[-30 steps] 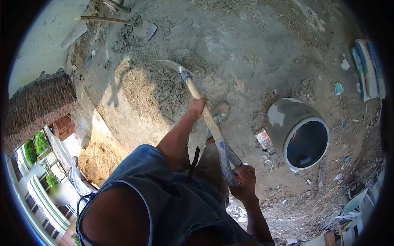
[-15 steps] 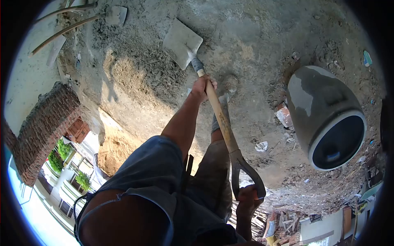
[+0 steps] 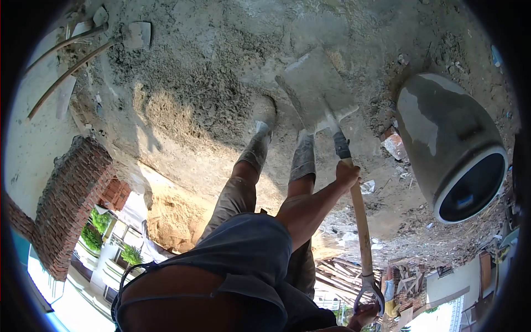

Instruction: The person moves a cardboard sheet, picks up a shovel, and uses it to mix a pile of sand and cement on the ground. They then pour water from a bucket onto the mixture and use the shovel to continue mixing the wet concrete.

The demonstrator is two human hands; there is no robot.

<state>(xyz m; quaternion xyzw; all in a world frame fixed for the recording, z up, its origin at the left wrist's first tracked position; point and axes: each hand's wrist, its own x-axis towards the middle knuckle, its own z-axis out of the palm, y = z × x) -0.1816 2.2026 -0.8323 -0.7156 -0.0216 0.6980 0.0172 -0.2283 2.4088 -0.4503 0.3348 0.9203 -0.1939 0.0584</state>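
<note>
A shovel with a wooden shaft (image 3: pixel 362 221) and a flat, grey-coated blade (image 3: pixel 318 91) is in both my hands. My left hand (image 3: pixel 348 172) is closed round the shaft just behind the blade's socket. At the other end, my right hand (image 3: pixel 362 316) grips the D-shaped handle (image 3: pixel 369 293), its fingers partly hidden. The blade is just beyond my right foot, over the grey ground. Whether it carries any material cannot be made out. To its left lies a spread of dark, wet, lumpy mix (image 3: pixel 204 99), close to my left boot (image 3: pixel 264 110).
A large grey barrel-shaped container (image 3: pixel 448 127) lies at the right, near a broken brick (image 3: pixel 394 145). Two long-handled tools, one with a visible blade (image 3: pixel 138 36), rest at the upper left. A brick wall (image 3: pixel 72 199) stands at the left; scrap wood (image 3: pixel 340 279) is piled behind me.
The shovel has swung right, its blade moving from beside the dark mix to beyond my right foot. Both hands have kept hold and moved along, and my left foot has come into view.
</note>
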